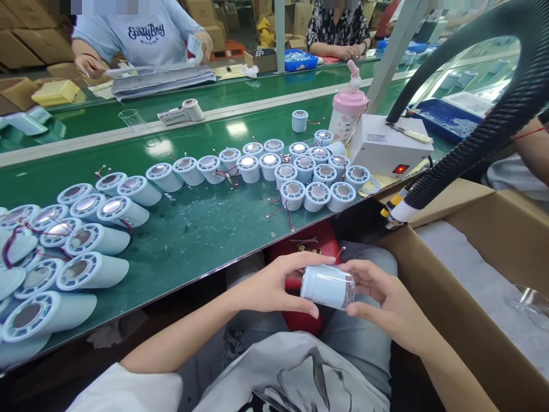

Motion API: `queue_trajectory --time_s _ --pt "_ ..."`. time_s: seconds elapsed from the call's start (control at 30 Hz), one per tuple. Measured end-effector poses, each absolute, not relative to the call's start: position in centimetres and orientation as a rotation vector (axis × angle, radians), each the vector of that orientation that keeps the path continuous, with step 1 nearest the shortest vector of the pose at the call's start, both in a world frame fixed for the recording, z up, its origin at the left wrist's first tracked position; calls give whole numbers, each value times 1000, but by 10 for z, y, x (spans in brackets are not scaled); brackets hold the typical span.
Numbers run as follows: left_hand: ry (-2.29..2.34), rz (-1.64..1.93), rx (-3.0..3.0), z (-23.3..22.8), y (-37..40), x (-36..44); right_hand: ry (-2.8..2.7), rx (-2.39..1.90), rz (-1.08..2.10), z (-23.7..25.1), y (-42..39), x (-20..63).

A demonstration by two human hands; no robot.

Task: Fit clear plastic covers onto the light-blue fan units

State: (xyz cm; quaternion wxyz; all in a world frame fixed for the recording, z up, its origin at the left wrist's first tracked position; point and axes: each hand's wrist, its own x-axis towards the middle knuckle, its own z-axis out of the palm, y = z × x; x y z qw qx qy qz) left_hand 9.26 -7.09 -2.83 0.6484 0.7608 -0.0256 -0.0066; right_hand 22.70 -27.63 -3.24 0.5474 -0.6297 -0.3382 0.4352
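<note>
Over my lap, both hands hold one pale blue cylinder part [323, 284] lying sideways. My left hand [274, 284] grips its left end with fingers over the top. My right hand [380, 297] holds the clear cap end [348, 290]. A thin red wire [340, 252] sticks up from the part. Under the hands sits a red object [315, 240] on my lap. On the green table [193, 229] stand many like parts: a cluster [309, 171] ahead and a lying group [64, 240] at the left.
A white box with a red switch [388, 150] and a black corrugated hose [480, 143] stand at the right, beside a pink bottle [348, 111]. An open cardboard carton [472, 274] lies at my right. Other people work across the table.
</note>
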Motion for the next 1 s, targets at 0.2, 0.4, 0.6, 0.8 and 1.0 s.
queue_trajectory --time_s 0.2,0.4,0.6,0.8,1.0 --pt "-130 30 1779 -26 -70 93 -664 -1367 1131 -38 -274 225" --pt "-124 39 1774 -27 -70 93 -522 -1271 1169 -44 -270 222" --pt "-144 56 1780 -30 -70 92 -451 -1256 1222 -47 -268 220" --pt "-208 87 1806 -29 -69 93 -368 -1235 1332 -47 -264 217" --pt "-274 149 1793 -31 -70 94 -254 -1196 1421 -45 -257 213"
